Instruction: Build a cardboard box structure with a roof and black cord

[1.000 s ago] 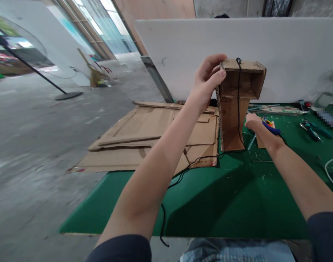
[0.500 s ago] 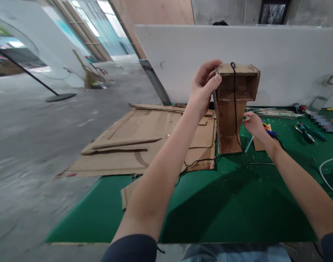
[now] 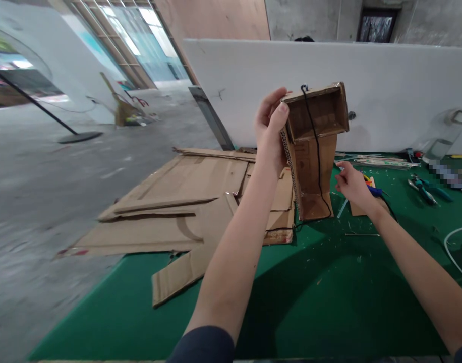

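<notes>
My left hand (image 3: pixel 272 123) grips the upper left side of a cardboard structure (image 3: pixel 314 166), thumb in front and fingers behind. It has an open box at the top, a tall back panel and a base at the green table, and it leans to the left. A black cord (image 3: pixel 317 146) hangs from its top down across the front and trails left over the table. My right hand (image 3: pixel 350 182) is beside the structure's lower right, with fingers curled together. What they hold, if anything, I cannot make out.
Flat cardboard sheets (image 3: pixel 159 229) and a bent cardboard strip (image 3: pixel 178 277) lie on the left. Pliers (image 3: pixel 423 190), thin sticks (image 3: pixel 386 162), a clear bottle (image 3: pixel 441 145) and a white cable (image 3: pixel 448 239) are on the right. A white board (image 3: pixel 234 75) stands behind the green table (image 3: pixel 329 302).
The cardboard structure has tilted and shifted left with my left hand, its box turning so the right side rises. My right hand stays beside it, slightly lower. The view has shifted a little.
</notes>
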### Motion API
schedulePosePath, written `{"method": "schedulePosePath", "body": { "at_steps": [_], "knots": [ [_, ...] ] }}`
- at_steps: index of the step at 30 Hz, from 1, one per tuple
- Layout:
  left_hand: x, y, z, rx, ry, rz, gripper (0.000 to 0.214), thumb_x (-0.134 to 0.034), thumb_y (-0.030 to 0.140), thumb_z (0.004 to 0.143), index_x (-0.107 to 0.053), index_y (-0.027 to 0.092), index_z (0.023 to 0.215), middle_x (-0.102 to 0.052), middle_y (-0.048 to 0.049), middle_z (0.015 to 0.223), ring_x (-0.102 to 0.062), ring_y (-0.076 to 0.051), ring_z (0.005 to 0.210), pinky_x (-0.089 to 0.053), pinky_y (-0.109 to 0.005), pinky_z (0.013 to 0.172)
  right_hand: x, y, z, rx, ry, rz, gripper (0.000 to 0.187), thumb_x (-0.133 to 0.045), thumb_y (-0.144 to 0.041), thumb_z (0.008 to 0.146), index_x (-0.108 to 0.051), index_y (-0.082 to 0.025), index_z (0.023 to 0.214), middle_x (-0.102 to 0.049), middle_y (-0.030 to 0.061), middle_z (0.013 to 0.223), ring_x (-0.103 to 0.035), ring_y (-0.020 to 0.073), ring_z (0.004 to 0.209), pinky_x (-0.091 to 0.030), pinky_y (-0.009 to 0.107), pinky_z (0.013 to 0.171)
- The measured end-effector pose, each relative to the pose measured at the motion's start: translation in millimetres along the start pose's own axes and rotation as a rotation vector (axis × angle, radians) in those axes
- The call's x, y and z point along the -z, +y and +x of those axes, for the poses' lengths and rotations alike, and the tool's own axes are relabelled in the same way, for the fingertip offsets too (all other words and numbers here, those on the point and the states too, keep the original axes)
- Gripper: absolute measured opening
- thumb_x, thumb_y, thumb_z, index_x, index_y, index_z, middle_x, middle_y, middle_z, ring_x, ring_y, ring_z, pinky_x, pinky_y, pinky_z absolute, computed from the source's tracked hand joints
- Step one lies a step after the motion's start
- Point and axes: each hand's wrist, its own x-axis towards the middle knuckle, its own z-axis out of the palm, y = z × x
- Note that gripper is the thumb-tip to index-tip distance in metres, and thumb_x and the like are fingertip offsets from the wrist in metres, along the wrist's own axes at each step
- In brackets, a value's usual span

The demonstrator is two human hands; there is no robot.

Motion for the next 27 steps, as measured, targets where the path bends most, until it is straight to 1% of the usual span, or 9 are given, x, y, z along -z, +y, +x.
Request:
{"method": "schedulePosePath", "body": {
  "at_steps": [3,5,8,11,14,18,21,24,27],
  "knots": [
    [-3.0,-1,0,-0.017,0.036,-0.009,0.042,-0.082,0.055,0.064,-0.069,0.033,0.096,-0.069,0.0056,0.107,-0.058,-0.024,0.112,-0.049,-0.040,0.097,-3,-2,-5,0.131,0.047,-0.099,0.043,-0.044,-0.019,0.086,-0.048,-0.014,0.129,-0.066,0.0092,0.089,-0.066,0.0232,0.084,-0.051,0.036,0.078],
    [-5.2,-1,-1,-0.023,0.047,-0.015,0.042,-0.082,0.055,0.065,-0.068,0.032,0.097,-0.068,0.0043,0.102,-0.057,-0.025,0.110,-0.047,-0.043,0.098,-6,-4,-9,0.177,0.077,-0.117,0.045,-0.044,-0.018,0.086,-0.047,-0.013,0.130,-0.066,0.0090,0.086,-0.065,0.0244,0.085,-0.050,0.037,0.079],
    [-5.7,-1,-2,-0.021,0.075,-0.048,0.040,-0.081,0.049,0.068,-0.067,0.028,0.099,-0.067,0.0030,0.095,-0.060,-0.023,0.101,-0.047,-0.045,0.097,-11,-9,-14,0.217,0.120,-0.074,0.042,-0.045,-0.021,0.087,-0.049,-0.014,0.128,-0.065,0.0066,0.082,-0.063,0.0214,0.077,-0.049,0.034,0.074],
    [-3.4,-2,-2,-0.021,0.105,-0.067,0.042,-0.082,0.049,0.066,-0.067,0.028,0.098,-0.067,0.0044,0.092,-0.059,-0.020,0.092,-0.049,-0.042,0.092,-14,-15,-17,0.216,0.193,-0.009,0.030,-0.047,-0.027,0.089,-0.055,-0.017,0.115,-0.066,0.0061,0.087,-0.059,0.0162,0.066,-0.047,0.030,0.066],
    [-2.5,-3,-2,-0.004,0.102,-0.042,0.039,-0.078,0.050,0.072,-0.064,0.028,0.101,-0.067,0.0038,0.096,-0.058,-0.019,0.098,-0.046,-0.037,0.092,-11,-23,-17,0.213,0.263,0.089,0.024,-0.049,-0.033,0.090,-0.057,-0.020,0.108,-0.066,0.0060,0.092,-0.054,0.0124,0.059,-0.045,0.028,0.058],
    [-6.7,-3,-5,-0.018,0.098,-0.003,0.040,-0.074,0.055,0.075,-0.063,0.028,0.103,-0.065,0.0020,0.095,-0.058,-0.020,0.101,-0.045,-0.034,0.084,-1,-36,-16,0.264,0.362,0.210,0.029,-0.049,-0.037,0.093,-0.051,-0.024,0.119,-0.062,0.0047,0.095,-0.048,0.0093,0.052,-0.043,0.027,0.052],
    [-12.2,-4,-6,-0.029,0.121,0.008,0.048,-0.079,0.059,0.068,-0.065,0.027,0.100,-0.063,0.0003,0.090,-0.057,-0.020,0.093,-0.043,-0.034,0.077,8,-43,-17,0.314,0.423,0.232,0.035,-0.045,-0.038,0.096,-0.045,-0.028,0.130,-0.060,0.0059,0.101,-0.049,0.0100,0.054,-0.047,0.030,0.054],
    [-16.8,-3,-6,-0.020,0.134,0.006,0.049,-0.079,0.061,0.065,-0.066,0.027,0.098,-0.060,-0.0004,0.087,-0.057,-0.022,0.098,-0.042,-0.035,0.079,14,-46,-18,0.352,0.419,0.206,0.038,-0.038,-0.036,0.099,-0.042,-0.030,0.135,-0.061,0.0070,0.102,-0.053,0.0126,0.060,-0.049,0.032,0.059],
    [-17.9,-4,-4,-0.020,0.129,0.002,0.041,-0.076,0.058,0.072,-0.064,0.028,0.097,-0.062,-0.0001,0.090,-0.055,-0.025,0.110,-0.042,-0.035,0.085,15,-49,-19,0.372,0.394,0.157,0.039,-0.034,-0.034,0.099,-0.042,-0.029,0.137,-0.062,0.0072,0.098,-0.057,0.0148,0.064,-0.051,0.033,0.062]
  ]
}}
